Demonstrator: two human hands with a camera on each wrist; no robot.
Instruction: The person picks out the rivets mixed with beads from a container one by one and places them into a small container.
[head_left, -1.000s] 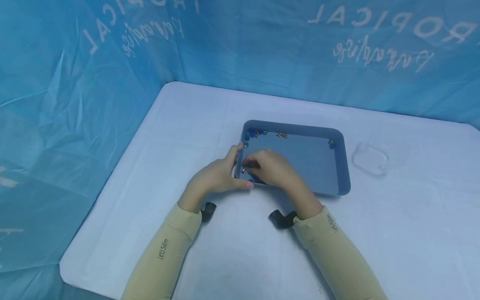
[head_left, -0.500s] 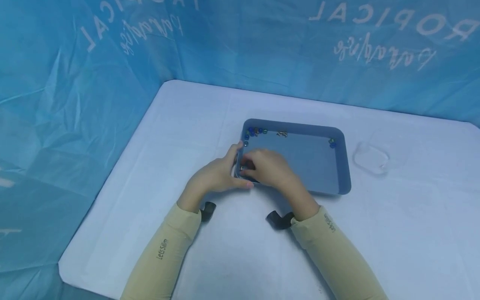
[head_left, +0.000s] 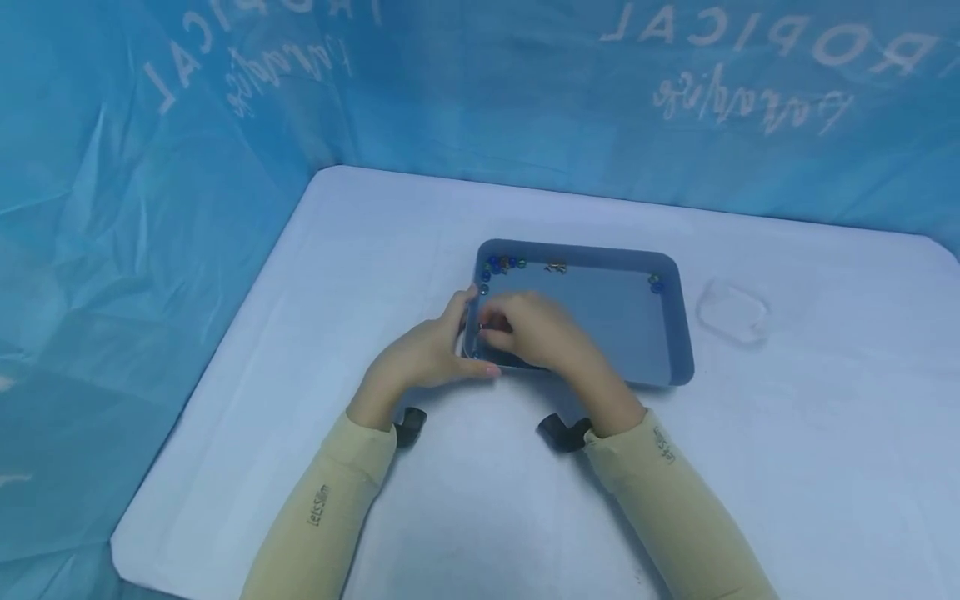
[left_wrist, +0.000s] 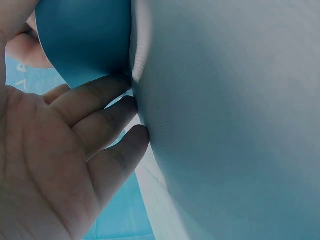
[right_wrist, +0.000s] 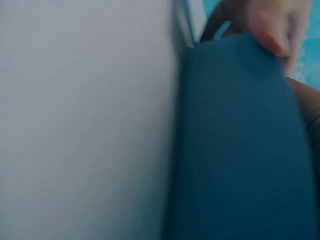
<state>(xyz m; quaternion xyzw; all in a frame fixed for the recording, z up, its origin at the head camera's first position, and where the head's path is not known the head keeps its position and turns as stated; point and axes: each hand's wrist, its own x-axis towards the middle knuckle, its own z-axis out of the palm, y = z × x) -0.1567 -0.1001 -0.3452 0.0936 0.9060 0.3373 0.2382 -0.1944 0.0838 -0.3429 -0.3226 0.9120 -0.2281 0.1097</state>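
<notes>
A shallow blue-grey tray (head_left: 622, 333) lies on the white table in the head view. My left hand (head_left: 420, 354) grips its near left corner, thumb along the front wall and fingers at the left side. Three straight fingers (left_wrist: 107, 117) rest low beside the tray in the left wrist view. My right hand (head_left: 536, 329) is inside the tray near the left wall, thumb and fingertips pinching a small silvery piece (head_left: 482, 327), mostly hidden. Blue and green glass marbles (head_left: 495, 265) sit in the far left corner. One clear marble (head_left: 483, 289) lies by the left wall.
Small gold-coloured pieces (head_left: 556, 267) lie along the tray's far wall, and a few marbles (head_left: 656, 284) near its right wall. A transparent container (head_left: 733, 312) stands right of the tray. Blue printed cloth (head_left: 510, 100) hangs behind the table.
My right hand has shifted slightly away from the tray's front wall, fingertips drawing closer around the silvery piece. My left hand stays on the corner. The head view has moved a little.
</notes>
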